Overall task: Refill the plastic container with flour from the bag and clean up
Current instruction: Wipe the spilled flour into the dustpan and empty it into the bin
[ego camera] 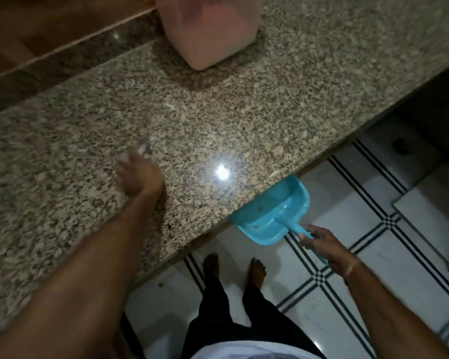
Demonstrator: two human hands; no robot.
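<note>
Sweeping the granite counter (pixel 244 99) clean seems the step in hand. In the head view the left hand (pixel 138 174), blurred, lies on the stone with fingers seemingly flat and holding nothing. The right hand (pixel 327 247) grips the handle of the blue dustpan (pixel 272 216), whose lip tucks under the counter edge. The pink plastic container (pixel 210 29) stands at the back. Best to sweep straight toward the pan and keep its lip against the edge.
</note>
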